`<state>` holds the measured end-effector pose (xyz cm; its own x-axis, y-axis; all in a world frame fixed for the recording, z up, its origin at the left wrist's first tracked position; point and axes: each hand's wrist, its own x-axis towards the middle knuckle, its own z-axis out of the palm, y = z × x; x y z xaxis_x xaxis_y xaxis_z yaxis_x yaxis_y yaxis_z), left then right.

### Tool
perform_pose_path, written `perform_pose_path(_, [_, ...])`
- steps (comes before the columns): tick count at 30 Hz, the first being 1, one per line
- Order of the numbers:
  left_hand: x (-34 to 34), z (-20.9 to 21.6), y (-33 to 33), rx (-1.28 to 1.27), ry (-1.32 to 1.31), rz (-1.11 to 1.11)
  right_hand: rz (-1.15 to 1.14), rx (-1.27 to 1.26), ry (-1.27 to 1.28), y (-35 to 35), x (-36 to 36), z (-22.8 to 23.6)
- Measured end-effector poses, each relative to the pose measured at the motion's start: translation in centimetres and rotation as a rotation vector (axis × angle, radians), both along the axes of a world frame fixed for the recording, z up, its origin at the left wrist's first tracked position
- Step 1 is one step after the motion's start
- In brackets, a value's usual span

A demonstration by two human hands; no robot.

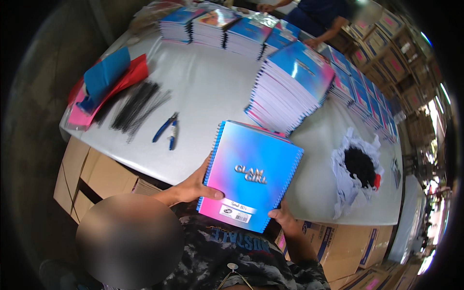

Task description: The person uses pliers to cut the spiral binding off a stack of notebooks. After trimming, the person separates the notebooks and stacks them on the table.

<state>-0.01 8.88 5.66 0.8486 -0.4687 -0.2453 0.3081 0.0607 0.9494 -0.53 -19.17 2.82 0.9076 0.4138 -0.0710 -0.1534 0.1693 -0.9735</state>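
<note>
Between my two hands is a small stack of spiral notebooks (pixel 251 169) with blue and pink covers, held in front of my chest at the table's near edge. Coils run along both its left and right sides. My left hand (pixel 200 186) grips the left side, its thumb lying on the top cover. At the lower right corner, my right hand (pixel 284 216) is closed on the edge; its fingers are partly hidden beneath. Just beyond stands a tall, leaning stack of similar notebooks (pixel 290 87). Blue-handled pliers (pixel 169 130) lie on the table to the left.
Black wire coils (pixel 137 108) and blue, red and pink sheets (pixel 106 77) lie at the left of the white table (pixel 203 87). More notebook stacks (pixel 246 34) line the far and right sides. White wrapping with black material (pixel 360 164) sits right. A co-worker (pixel 319 19) stands behind; cartons (pixel 386 53) are piled up.
</note>
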Motion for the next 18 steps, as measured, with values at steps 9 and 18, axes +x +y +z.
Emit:
perform_pose_path(9, [1.8,4.4,8.8,0.276,-0.128,0.303,0.059,0.281,0.461,11.8,5.9,-0.1])
perform_pose_path(18, [13.9,-0.3,18.7,-0.06,-0.415,0.605,0.118,0.533,0.242,22.9,21.8,1.7])
